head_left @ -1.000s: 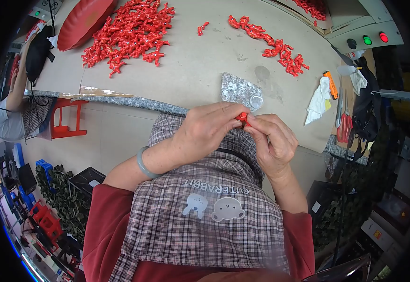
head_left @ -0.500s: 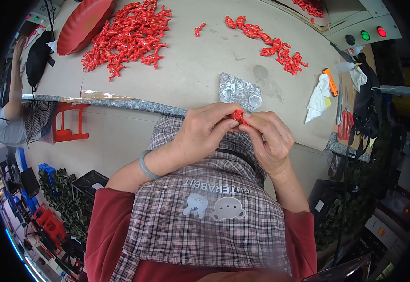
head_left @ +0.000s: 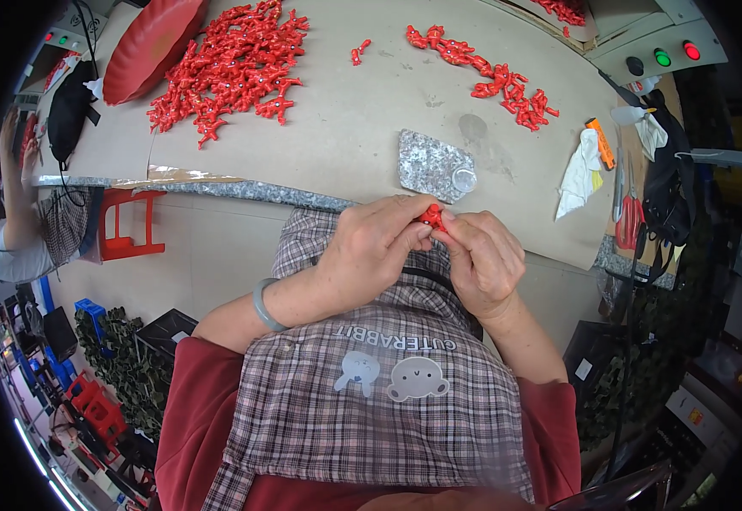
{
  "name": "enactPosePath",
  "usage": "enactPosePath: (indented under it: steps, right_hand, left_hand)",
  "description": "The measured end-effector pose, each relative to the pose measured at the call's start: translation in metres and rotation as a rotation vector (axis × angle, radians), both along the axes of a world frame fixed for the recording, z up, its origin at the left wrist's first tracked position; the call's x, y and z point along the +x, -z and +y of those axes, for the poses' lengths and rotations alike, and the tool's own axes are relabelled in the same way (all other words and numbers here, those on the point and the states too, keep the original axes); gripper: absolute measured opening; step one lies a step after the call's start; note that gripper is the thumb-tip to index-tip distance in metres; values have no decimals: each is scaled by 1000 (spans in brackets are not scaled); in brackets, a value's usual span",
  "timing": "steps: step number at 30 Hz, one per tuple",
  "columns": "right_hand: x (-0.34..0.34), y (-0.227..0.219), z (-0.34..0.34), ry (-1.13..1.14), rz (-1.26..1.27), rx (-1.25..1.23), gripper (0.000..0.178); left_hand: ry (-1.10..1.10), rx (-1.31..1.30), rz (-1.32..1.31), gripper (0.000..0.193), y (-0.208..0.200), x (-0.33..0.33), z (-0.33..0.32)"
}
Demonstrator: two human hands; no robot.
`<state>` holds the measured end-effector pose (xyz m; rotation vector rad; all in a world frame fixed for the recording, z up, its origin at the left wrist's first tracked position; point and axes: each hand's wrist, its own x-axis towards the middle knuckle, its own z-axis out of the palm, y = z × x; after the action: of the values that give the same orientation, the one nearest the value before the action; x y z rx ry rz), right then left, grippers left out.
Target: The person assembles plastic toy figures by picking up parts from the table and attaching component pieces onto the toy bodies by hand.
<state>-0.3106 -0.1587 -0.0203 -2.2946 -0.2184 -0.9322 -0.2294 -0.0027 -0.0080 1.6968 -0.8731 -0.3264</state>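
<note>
Between my fingertips, just off the table's near edge, is a small glossy red figurine [head_left: 432, 217]. My left hand [head_left: 375, 243] pinches it from the left, thumb and fingers closed. From the other side my right hand [head_left: 486, 260] grips it the same way, covering part of it. Beyond my hands a speckled grey stone slab [head_left: 426, 162] lies on the table, with a small clear round cap [head_left: 464, 180] on its right corner. A large pile of red figurines [head_left: 234, 64] spreads at the far left. A winding row of red pieces [head_left: 481, 72] lies at the far right.
A red scalloped tray [head_left: 145, 55] stands left of the pile. One small red piece [head_left: 360, 52] lies alone. At right are a white cloth [head_left: 578, 175], an orange tube [head_left: 601, 145] and red-handled scissors [head_left: 630, 217]. A co-worker's arm [head_left: 11, 170] shows at far left, near a red stool [head_left: 132, 226].
Both hands stay on the figurine, with slight shifts of the fingers; the figurine is turned a little. At far left the co-worker's arm has moved.
</note>
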Motion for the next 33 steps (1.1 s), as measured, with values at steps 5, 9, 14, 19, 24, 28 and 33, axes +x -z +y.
enactPosePath:
  steps: [5, 9, 14, 19, 24, 28, 33]
  right_hand:
    - [-1, 2, 0, -13, -3, 32, 32]
    - [-3, 4, 0, -18, 9, 34, 32]
    - [-2, 4, -1, -29, 10, 40, 32]
    - [-2, 5, -1, -29, 9, 51, 32]
    - [-1, 6, -1, -31, 10, 55, 33]
    - [-1, 5, -1, -29, 16, 57, 32]
    - [-1, 6, -1, -26, 20, 64, 31]
  left_hand:
    - [17, -1, -4, 20, 1, -1, 0]
    - [7, -1, 5, 20, 0, -2, 0]
    - [7, 10, 12, 20, -1, -1, 0]
    - [-2, 20, -1, 21, -3, -1, -1]
    - [14, -5, 36, 22, 0, 0, -1]
    - [13, -3, 10, 22, 1, 0, -1]
    - [18, -19, 26, 22, 3, 0, -1]
